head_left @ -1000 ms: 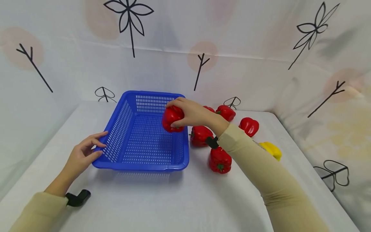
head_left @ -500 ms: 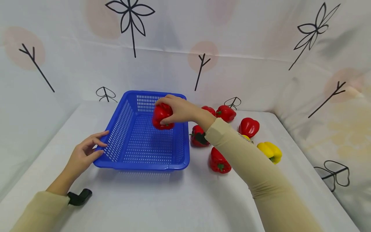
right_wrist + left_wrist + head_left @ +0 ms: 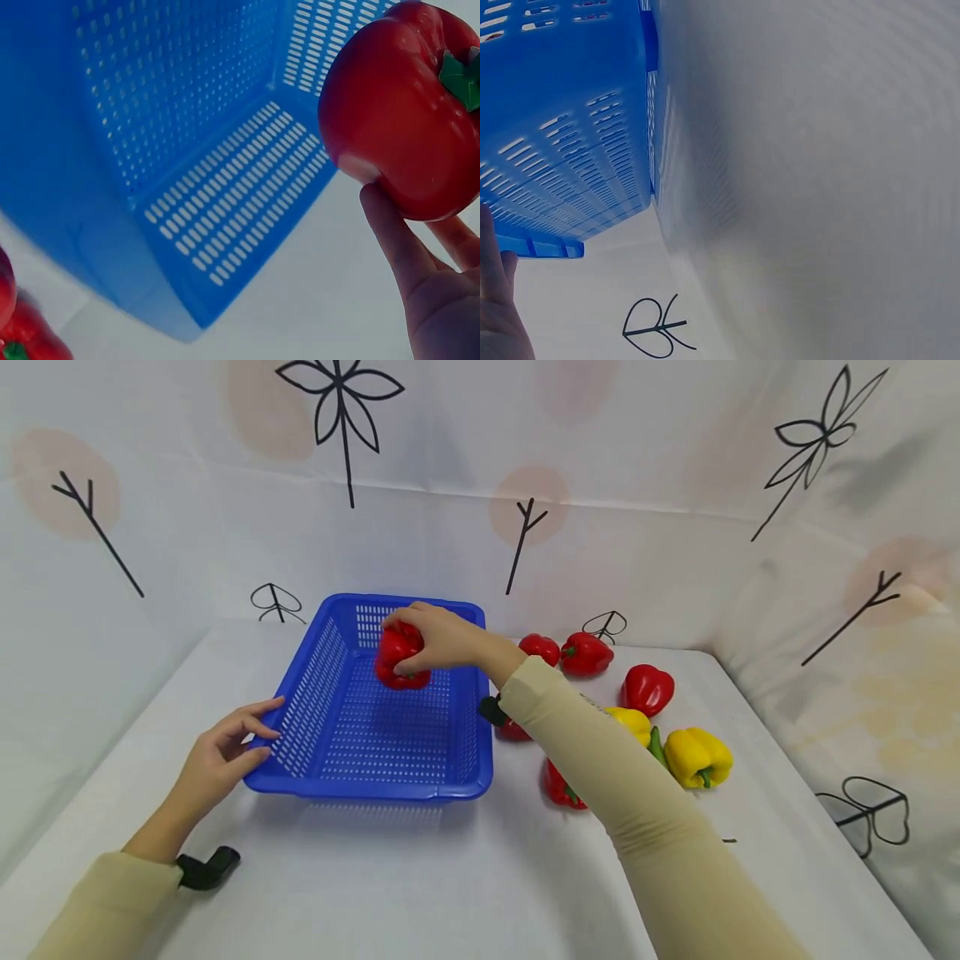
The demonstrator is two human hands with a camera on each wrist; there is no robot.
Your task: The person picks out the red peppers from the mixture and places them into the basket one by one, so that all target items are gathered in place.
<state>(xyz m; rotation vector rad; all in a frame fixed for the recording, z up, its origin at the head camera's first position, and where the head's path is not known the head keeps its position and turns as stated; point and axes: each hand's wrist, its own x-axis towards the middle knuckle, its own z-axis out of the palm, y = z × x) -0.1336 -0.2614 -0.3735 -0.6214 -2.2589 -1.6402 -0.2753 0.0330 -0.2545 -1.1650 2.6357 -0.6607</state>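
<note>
I can read no words, numbers, brands or signs here. Right of the basket, a short row of small dark marks runs along the upper edge of my right sleeve; it may be lettering, too tiny for me to make out.

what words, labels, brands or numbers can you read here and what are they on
None can be read.
Right sleeve: a small dark mark, perhaps print, too small to read.
Patterned backdrop: line drawings of plants, no lettering seen.
Blue basket, held red bell pepper, yellow bell peppers: no text seen.
</note>
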